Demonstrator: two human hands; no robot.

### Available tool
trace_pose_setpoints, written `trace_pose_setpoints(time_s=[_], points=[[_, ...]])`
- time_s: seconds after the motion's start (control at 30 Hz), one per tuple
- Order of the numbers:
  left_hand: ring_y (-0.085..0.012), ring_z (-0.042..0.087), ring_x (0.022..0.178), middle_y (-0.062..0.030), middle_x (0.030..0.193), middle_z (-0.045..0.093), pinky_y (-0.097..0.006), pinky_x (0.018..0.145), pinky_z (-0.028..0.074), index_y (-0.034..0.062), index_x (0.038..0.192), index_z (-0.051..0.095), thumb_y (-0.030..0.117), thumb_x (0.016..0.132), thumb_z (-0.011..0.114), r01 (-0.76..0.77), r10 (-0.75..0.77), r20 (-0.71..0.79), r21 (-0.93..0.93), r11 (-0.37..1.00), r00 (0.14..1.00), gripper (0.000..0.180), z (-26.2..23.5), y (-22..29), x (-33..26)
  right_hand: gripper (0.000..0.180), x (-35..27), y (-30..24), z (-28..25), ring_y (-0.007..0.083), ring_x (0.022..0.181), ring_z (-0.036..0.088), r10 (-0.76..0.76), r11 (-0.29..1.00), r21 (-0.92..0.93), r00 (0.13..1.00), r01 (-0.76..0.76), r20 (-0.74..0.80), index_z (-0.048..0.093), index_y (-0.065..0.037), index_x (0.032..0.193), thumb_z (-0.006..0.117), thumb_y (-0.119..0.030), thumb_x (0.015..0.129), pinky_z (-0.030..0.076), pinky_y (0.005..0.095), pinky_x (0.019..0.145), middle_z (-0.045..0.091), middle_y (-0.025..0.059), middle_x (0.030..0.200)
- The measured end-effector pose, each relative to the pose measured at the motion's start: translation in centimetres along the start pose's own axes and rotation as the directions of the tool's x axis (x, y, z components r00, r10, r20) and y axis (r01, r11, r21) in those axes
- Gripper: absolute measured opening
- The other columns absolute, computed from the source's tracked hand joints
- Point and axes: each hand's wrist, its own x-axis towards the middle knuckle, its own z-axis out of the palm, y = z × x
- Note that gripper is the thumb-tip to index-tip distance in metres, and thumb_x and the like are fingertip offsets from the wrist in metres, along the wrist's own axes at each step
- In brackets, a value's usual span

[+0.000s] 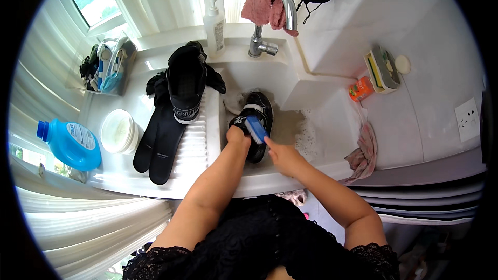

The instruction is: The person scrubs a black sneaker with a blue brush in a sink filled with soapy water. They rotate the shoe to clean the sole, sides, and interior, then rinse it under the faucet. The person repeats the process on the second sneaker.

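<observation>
A black shoe (265,105) with a white strip lies in the white sink (316,162), toe end hard to tell apart. My left hand (237,136) is closed on the shoe's left side; part of its fingers is hidden. Held in my right hand (284,158) is a brush (256,129) with a blue back and pale bristles. The bristles press against the shoe beside my left hand. Murky, sudsy water (290,127) surrounds the shoe's right side.
Left of the basin, a second black shoe (185,83) and black insoles (162,148) rest on the ribbed washboard. A white tub (118,132), a blue bottle (78,144) and a pump bottle (213,28) stand nearby. A pink cloth (262,2) drapes the faucet (258,44).
</observation>
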Motion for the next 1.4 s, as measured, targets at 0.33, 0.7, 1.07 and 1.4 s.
trace_pose_setpoints(time_s=[0.33, 0.7, 1.07, 1.4], points=[[-0.0340, 0.061, 0.101, -0.0171, 0.116, 0.057, -0.050, 0.085, 0.052, -0.0026, 0.123, 0.048, 0.018, 0.097, 0.040, 0.036, -0.038, 0.040, 0.044, 0.998, 0.998, 0.034, -0.1, -0.6, 1.0, 0.045, 1.6, 0.7, 1.2, 0.0426, 0.086, 0.062, -0.010, 1.000, -0.001, 1.000, 0.010, -0.029, 0.044, -0.016, 0.138, 0.047, -0.022, 0.093, 0.049, 0.0494, 0.078, 0.064, 0.0246, 0.095], [-0.0317, 0.058, 0.098, -0.0158, 0.119, 0.053, -0.052, 0.090, 0.046, 0.0021, 0.131, 0.041, 0.010, 0.094, 0.035, 0.068, -0.051, -0.054, 0.412, 0.909, 0.997, 0.038, 0.3, 0.1, -2.3, 0.047, 3.0, 5.2, -2.8, 0.0356, 0.092, 0.064, 0.283, 0.922, -0.280, 0.959, -0.268, 0.012, 0.041, -0.024, 0.141, 0.044, -0.022, 0.094, 0.050, 0.0465, 0.081, 0.065, 0.0189, 0.102], [-0.0338, 0.066, 0.075, -0.0194, 0.079, 0.067, -0.043, 0.066, 0.054, -0.0023, 0.098, 0.061, 0.010, 0.086, 0.047, 0.065, 0.017, -0.074, 0.948, 0.311, 0.997, 0.022, 0.1, -2.1, -2.5, 0.050, 5.0, 14.6, 1.4, 0.0351, 0.103, 0.061, 0.411, 0.882, -0.310, 0.902, -0.356, 0.133, 0.042, -0.016, 0.140, 0.046, -0.016, 0.090, 0.049, 0.0441, 0.089, 0.063, 0.0190, 0.113], [-0.0340, 0.066, 0.094, -0.0163, 0.099, 0.068, -0.045, 0.083, 0.051, 0.0046, 0.092, 0.070, 0.038, 0.080, 0.063, -0.251, 0.087, 0.498, 0.571, -0.782, 0.863, 0.036, 2.5, 0.4, -9.0, 0.046, -0.4, 5.8, -5.4, 0.0382, 0.095, 0.063, 0.174, 0.976, -0.147, 0.981, -0.161, 0.081, 0.044, -0.012, 0.138, 0.047, -0.023, 0.093, 0.050, 0.0466, 0.083, 0.066, 0.0200, 0.102]])
